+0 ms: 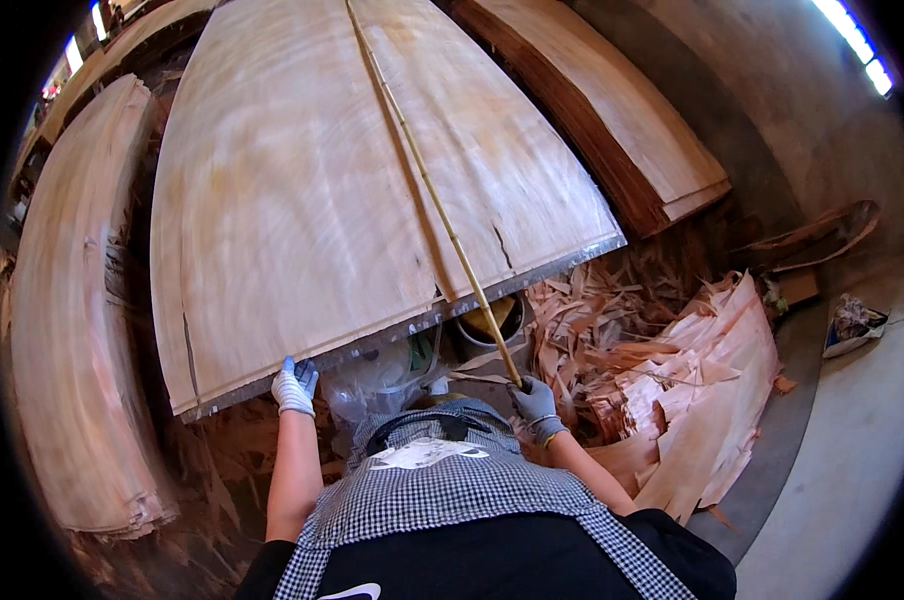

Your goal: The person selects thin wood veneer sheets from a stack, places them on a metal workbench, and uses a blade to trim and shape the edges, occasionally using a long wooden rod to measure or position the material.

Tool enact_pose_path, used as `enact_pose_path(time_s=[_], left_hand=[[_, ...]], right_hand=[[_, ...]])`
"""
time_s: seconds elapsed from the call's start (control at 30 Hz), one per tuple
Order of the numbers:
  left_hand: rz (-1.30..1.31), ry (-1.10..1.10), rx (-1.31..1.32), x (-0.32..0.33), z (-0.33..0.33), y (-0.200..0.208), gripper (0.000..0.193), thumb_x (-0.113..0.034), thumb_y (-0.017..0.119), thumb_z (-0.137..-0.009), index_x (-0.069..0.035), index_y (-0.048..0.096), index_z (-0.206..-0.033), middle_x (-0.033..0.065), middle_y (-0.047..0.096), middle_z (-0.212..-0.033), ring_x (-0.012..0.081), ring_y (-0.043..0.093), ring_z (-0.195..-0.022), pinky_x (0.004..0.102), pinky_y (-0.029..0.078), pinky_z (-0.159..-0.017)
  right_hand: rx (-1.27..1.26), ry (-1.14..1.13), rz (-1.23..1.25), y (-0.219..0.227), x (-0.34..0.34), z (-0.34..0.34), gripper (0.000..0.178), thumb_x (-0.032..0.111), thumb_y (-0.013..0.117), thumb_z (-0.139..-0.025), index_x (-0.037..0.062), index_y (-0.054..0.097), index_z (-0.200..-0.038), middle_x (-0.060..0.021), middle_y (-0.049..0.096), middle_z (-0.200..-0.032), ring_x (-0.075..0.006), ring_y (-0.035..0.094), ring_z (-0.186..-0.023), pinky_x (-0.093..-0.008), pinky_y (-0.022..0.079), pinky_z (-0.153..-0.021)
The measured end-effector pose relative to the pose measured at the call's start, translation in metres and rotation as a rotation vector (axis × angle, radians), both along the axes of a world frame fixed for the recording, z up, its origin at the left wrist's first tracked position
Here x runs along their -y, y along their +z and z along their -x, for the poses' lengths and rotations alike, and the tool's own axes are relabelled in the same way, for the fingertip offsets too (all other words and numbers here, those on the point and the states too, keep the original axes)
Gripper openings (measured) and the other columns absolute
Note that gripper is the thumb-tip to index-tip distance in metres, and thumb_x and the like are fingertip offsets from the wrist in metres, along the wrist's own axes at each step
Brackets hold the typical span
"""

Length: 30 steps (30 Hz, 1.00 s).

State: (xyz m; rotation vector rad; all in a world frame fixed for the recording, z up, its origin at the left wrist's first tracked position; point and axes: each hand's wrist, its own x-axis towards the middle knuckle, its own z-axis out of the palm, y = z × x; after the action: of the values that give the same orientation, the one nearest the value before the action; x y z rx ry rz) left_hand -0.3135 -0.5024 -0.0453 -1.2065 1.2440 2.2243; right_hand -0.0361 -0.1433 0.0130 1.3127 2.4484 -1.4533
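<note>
A wide sheet of pale wood veneer (272, 200) lies in front of me on a table, with dark cracks near its near edge. My right hand (537, 402), in a grey glove, is wrapped round the near end of a long bamboo pole (437, 205). The pole stretches away over the veneer toward the far side. At the sheet's near edge, my left hand (295, 386) in a white and blue glove touches the rim, its fingertips pointing up over it. Whether those fingers pinch the edge is hard to see.
Veneer stacks stand at the left (72, 300) and at the back right (612, 110). A bucket (492, 325) and a clear plastic bag (367, 380) sit below the near edge. Torn veneer scraps (692, 390) heap up on the right, beside a pale floor strip (852, 440).
</note>
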Motion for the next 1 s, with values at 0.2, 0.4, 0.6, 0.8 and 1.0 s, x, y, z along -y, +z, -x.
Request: enact_pose_path(time_s=[0.2, 0.4, 0.6, 0.8, 1.0], left_hand=[[0.042, -0.101, -0.134, 0.009, -0.022, 0.036, 0.034, -0.03, 0.057, -0.081, -0.005, 0.053, -0.103, 0.0122, 0.057, -0.096, 0.0265, 0.058, -0.084, 0.0418, 0.051, -0.067], [-0.034, -0.123, -0.029, -0.005, -0.009, 0.047, 0.037, -0.035, 0.057, -0.08, -0.005, 0.049, -0.101, 0.0123, 0.062, -0.084, 0.0261, 0.063, -0.071, 0.0407, 0.052, -0.06], [-0.026, -0.143, -0.019, -0.01, -0.012, 0.049, 0.03, -0.033, 0.053, -0.083, -0.007, 0.051, -0.097, 0.0114, 0.063, -0.084, 0.0244, 0.063, -0.067, 0.0397, 0.052, -0.058], [-0.007, -0.11, -0.003, -0.004, -0.012, 0.044, 0.021, -0.026, 0.053, -0.082, -0.007, 0.053, -0.091, 0.01, 0.062, -0.075, 0.0215, 0.062, -0.06, 0.0354, 0.051, -0.051], [-0.032, -0.183, -0.144, -0.023, -0.015, 0.047, 0.019, -0.026, 0.056, -0.081, -0.008, 0.055, -0.089, 0.0062, 0.059, -0.072, 0.018, 0.06, -0.061, 0.0316, 0.051, -0.05]], right_hand=[[-0.022, -0.01, 0.059, 0.035, 0.038, 0.012, 0.02, 0.013, 0.058, -0.076, -0.0009, 0.058, -0.09, -0.0052, 0.056, -0.066, -0.0108, 0.05, -0.054, -0.0249, 0.041, -0.049], [-0.098, -0.03, 0.091, 0.033, 0.051, 0.01, 0.013, 0.012, 0.06, -0.078, 0.0005, 0.055, -0.08, -0.0023, 0.052, -0.06, -0.0109, 0.046, -0.047, -0.0251, 0.035, -0.041], [0.039, 0.012, -0.029, -0.001, 0.022, 0.011, 0.018, 0.012, 0.061, -0.077, -0.0044, 0.055, -0.081, -0.0036, 0.055, -0.064, -0.0127, 0.05, -0.054, -0.0268, 0.04, -0.049], [-0.011, 0.071, 0.025, 0.0, 0.042, 0.029, 0.017, 0.012, 0.06, -0.077, -0.0043, 0.057, -0.082, -0.0025, 0.056, -0.066, -0.0111, 0.049, -0.059, -0.0249, 0.04, -0.055], [-0.045, -0.004, 0.093, 0.0, 0.052, 0.026, 0.015, 0.014, 0.06, -0.078, -0.0011, 0.058, -0.079, -0.0014, 0.054, -0.062, -0.0093, 0.046, -0.051, -0.0249, 0.038, -0.046]])
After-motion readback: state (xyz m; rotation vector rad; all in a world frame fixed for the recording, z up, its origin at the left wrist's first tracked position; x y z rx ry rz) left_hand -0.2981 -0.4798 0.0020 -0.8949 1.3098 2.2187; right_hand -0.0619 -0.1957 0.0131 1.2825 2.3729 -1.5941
